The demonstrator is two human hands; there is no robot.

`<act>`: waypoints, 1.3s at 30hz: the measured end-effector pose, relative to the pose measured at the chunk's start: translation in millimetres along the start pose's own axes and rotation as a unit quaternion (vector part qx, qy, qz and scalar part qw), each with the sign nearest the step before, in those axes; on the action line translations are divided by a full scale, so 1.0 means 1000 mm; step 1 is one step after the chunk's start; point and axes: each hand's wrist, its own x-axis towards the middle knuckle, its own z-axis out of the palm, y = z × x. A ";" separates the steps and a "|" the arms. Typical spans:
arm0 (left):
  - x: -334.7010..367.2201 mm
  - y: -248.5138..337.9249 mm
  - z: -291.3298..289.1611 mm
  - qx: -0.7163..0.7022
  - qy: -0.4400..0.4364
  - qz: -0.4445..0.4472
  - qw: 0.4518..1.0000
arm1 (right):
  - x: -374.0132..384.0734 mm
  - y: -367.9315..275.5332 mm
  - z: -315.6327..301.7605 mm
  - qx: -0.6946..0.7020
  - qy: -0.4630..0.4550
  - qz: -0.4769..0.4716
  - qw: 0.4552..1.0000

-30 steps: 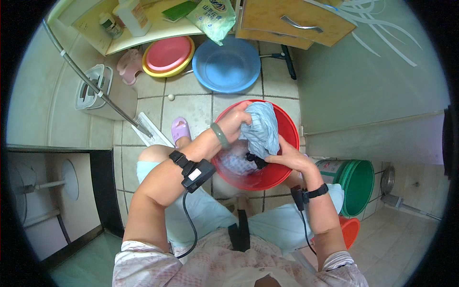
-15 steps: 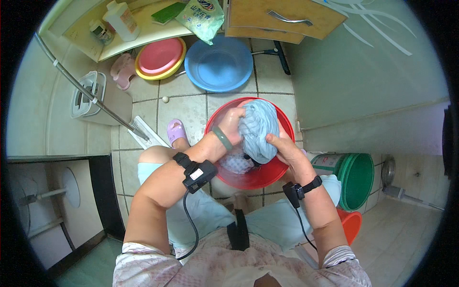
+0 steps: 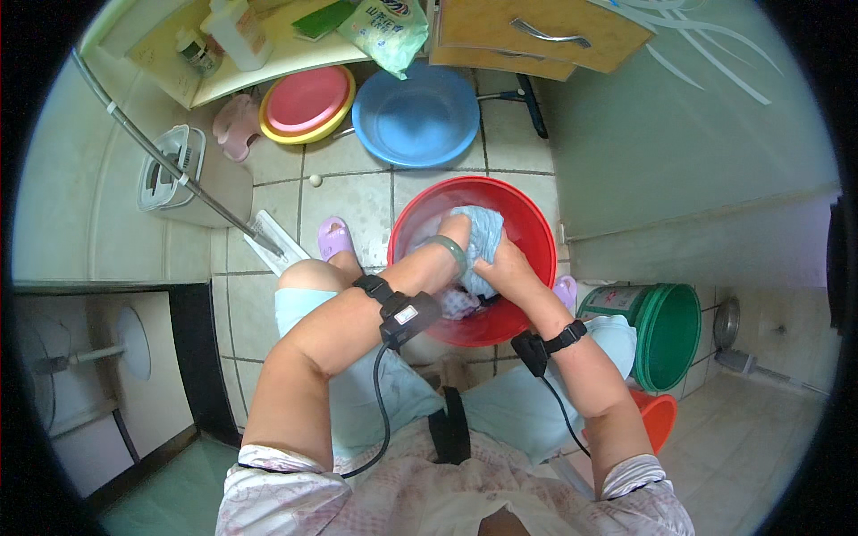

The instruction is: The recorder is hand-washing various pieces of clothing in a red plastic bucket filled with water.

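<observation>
A light blue cloth garment (image 3: 485, 232), wet and bunched up, is squeezed between my two hands inside the red basin (image 3: 534, 214). My left hand (image 3: 454, 234), below a green bangle, grips its left side; the fingertips are hidden behind the fabric. From the right, my right hand (image 3: 508, 266) closes on it with the thumb on top. Under my wrists, a pale patterned cloth (image 3: 458, 304) lies in the basin with something dark beside it.
A blue basin (image 3: 416, 116) stands beyond the red one, with stacked pink and yellow basins (image 3: 308, 98) to its left. A green bucket (image 3: 670, 335) and an orange bucket (image 3: 657, 420) are by my right leg. A metal pole (image 3: 147, 143) slants at the left.
Both hands have lowered the blue garment deeper into the red basin. It looks smaller and more crumpled between them, and my left arm has moved right.
</observation>
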 end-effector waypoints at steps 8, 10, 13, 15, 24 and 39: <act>0.003 0.014 -0.005 -0.102 -0.324 -0.095 0.936 | 0.013 0.037 -0.014 0.097 0.054 -0.006 0.994; 0.013 0.003 -0.010 -0.090 -0.303 -0.071 0.946 | 0.004 0.015 -0.010 0.010 0.046 0.022 0.999; 0.019 -0.003 -0.018 -0.100 -0.240 -0.059 0.964 | -0.003 -0.014 -0.013 -0.062 0.042 -0.040 0.996; 0.015 0.003 -0.022 -0.084 -0.205 -0.088 0.971 | -0.001 -0.019 -0.024 0.139 -0.063 0.037 0.988; -0.008 0.025 -0.007 -0.152 -0.286 -0.040 0.945 | -0.001 0.012 -0.035 0.575 -0.018 0.158 0.803; -0.002 -0.004 0.000 0.136 -0.200 0.127 0.962 | -0.018 0.003 -0.012 0.407 -0.111 0.151 0.894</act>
